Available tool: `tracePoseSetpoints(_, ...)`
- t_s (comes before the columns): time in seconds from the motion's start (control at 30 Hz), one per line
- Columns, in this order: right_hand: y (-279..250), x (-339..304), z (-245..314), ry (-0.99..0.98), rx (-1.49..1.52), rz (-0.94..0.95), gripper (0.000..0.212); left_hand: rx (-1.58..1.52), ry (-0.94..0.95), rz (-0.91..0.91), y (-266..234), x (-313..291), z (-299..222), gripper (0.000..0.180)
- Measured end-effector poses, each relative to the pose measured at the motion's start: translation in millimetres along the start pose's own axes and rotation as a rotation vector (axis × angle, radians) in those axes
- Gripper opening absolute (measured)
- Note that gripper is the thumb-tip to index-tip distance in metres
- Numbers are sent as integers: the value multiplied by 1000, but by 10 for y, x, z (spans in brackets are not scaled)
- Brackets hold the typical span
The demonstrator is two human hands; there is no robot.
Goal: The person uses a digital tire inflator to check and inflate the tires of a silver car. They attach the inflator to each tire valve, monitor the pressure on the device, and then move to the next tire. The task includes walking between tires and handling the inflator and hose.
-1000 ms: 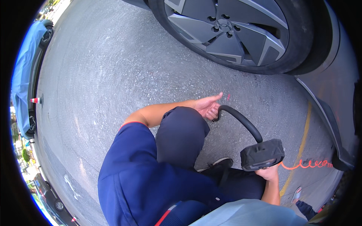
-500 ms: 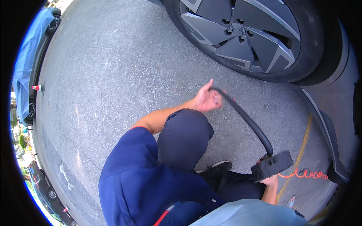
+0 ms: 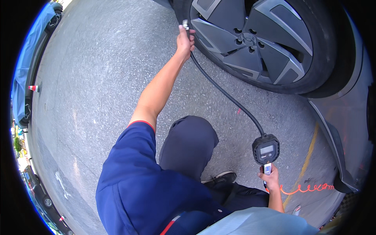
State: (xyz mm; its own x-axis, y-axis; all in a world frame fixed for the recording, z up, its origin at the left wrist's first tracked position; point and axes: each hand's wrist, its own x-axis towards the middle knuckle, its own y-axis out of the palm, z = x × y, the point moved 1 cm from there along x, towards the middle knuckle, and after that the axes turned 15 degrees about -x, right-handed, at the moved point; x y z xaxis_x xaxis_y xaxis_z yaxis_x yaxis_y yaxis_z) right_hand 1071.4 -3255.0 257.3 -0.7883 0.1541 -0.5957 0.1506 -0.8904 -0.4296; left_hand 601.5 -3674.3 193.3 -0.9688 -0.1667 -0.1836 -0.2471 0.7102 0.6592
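- Two hands at work: the left grip (image 3: 184, 42) is closed around one hose fitting (image 3: 185, 26), its pale metallic tip showing above the thumb in front of the tyre's edge; whether it touches the rubber cannot be told.
- The right grip (image 3: 271, 178) is wrapped around the handle of one inflator gauge (image 3: 266, 150), held upright near the trousered legs; a silvery lever (image 3: 267, 169) shows at the handle's top.
- One smooth black hose (image 3: 225, 92) curves between fitting and gauge.
- The gauge has a chunky, angular black housing and one rectangular grey screen (image 3: 266, 150), its reading too small to make out.
- One orange coiled hose (image 3: 309, 188) trails right of the right grip.
- One wheel (image 3: 248, 39) stands close by: angular grey spokes, five lug recesses round a hub bearing an emblem, black rubber tyre (image 3: 331, 51).
- Beneath lies rough, speckled grey pavement (image 3: 102, 86) with one yellow line (image 3: 307, 160).
- Far left: two red-and-white cones (image 3: 34, 88), one car under a blue cover (image 3: 24, 70).
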Motion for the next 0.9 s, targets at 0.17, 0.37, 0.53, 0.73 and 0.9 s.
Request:
tracePoseSetpoints(0.17,208,138,120,14,-21,36,32,229,-99,73,171,148,-71,54)
tracePoseSetpoints(0.37,275,164,211,34,42,43,31,216,-39,116,235,244,-106,45)
tracePoseSetpoints(0.53,290,169,237,39,20,37,31,226,-29,105,331,248,-128,46)
tracePoseSetpoints(0.73,390,243,201,59,113,43,34,624,109,118,361,330,-204,42)
tracePoseSetpoints(0.9,599,335,172,105,194,35,33,1074,523,-29,529,354,-185,47)
